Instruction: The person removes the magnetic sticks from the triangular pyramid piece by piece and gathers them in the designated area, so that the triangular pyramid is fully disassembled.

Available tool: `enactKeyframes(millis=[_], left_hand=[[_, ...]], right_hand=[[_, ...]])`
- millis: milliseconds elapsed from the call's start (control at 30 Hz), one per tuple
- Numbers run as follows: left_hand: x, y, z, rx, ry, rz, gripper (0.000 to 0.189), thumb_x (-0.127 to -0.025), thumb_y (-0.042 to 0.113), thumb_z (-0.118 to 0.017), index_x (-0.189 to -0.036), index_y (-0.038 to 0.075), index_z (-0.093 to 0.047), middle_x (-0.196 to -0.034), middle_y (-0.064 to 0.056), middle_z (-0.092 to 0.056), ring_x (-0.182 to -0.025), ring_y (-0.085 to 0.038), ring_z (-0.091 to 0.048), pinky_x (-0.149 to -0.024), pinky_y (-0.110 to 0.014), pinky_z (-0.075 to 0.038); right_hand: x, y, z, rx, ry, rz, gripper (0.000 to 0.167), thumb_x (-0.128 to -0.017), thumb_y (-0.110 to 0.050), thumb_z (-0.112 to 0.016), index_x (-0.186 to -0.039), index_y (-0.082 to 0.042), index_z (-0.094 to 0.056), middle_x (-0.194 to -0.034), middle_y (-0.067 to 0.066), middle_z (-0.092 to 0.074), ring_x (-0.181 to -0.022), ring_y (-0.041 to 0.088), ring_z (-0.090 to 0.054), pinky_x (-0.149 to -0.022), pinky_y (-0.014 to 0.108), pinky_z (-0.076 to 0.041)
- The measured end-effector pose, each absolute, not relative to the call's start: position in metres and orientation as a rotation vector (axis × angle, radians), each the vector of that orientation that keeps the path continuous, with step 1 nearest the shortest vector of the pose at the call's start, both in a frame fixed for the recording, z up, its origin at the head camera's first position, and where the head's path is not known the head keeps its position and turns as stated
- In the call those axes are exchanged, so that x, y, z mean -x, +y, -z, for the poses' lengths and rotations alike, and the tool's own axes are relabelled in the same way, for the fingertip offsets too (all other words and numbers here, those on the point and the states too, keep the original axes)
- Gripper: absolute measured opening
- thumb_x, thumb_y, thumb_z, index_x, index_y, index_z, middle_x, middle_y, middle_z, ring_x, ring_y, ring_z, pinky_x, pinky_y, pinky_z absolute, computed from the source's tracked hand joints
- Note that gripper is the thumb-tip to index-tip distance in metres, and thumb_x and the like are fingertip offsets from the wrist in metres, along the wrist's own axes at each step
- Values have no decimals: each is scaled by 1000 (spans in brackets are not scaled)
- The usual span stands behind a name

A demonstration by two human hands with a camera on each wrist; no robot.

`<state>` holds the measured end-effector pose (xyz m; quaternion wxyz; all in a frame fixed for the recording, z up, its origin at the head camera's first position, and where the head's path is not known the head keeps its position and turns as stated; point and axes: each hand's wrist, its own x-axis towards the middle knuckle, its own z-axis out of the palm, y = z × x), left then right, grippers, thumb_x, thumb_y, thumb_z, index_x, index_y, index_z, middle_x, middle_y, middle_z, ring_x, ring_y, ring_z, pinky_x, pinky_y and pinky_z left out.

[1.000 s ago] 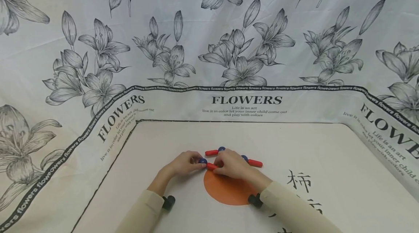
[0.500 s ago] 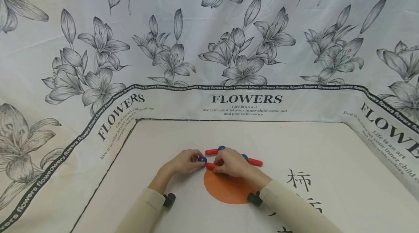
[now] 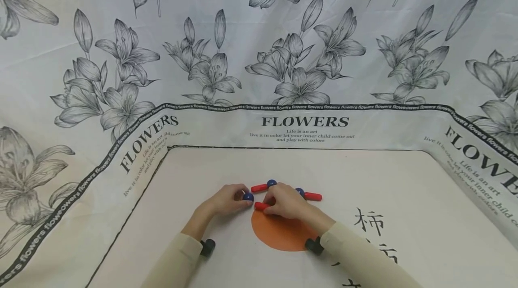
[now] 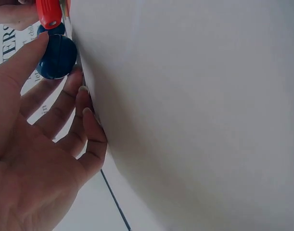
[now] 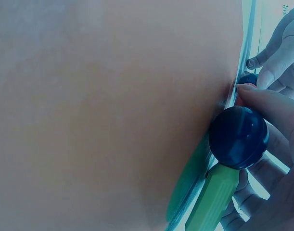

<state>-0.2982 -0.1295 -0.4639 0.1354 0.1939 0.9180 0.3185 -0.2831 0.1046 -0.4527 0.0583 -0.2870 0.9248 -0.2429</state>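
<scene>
In the head view my left hand pinches a glossy blue ball between thumb and fingers. My right hand pinches a short red rod, its free end pointing at that ball across a small gap. Behind the hands lies another red rod with a blue ball at its end. Past the right hand, a further blue ball joins a red rod. The right wrist view shows a green rod joined to a blue ball beside the palm; the right hand hides this rod from the head camera.
The white table cover carries a printed orange disc under the right hand and black characters at the right. A flower-printed curtain rises behind and at both sides.
The blue ball in my left hand has parted slightly leftward from the red rod in my right hand. The rods and balls behind have shifted a little to the left.
</scene>
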Motion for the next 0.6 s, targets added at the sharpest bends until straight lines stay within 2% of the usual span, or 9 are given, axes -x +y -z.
enactKeyframes(millis=[200, 433, 600], left_hand=[[299, -130, 464, -560, 2646, -951, 31, -94, 34, -76, -119, 18, -67, -91, 0, -60, -90, -18, -55, -79, -34, -49], [301, -134, 464, -560, 2644, -1049, 31, -95, 38, -74, -118, 20, -68, -102, 2, -63, -101, -19, -57, -88, -39, -53], [310, -132, 458, -561, 2674, -1162, 31, -96, 39, -73, -119, 19, -68, -103, 2, -65, -102, -20, -58, -86, -37, -54]], right_hand=[[284, 106, 452, 847, 2794, 763, 16, -86, -22, -84, -98, -14, -79, -85, -7, -64, -86, 15, -52, -77, 34, -48], [282, 110, 451, 845, 2724, 824, 17, -87, -19, -83, -103, -14, -79, -91, -6, -65, -91, 16, -52, -81, 35, -49], [283, 114, 453, 935, 2721, 787, 18, -89, -21, -82, -106, -16, -79, -94, -9, -66, -93, 13, -52, -82, 32, -49]])
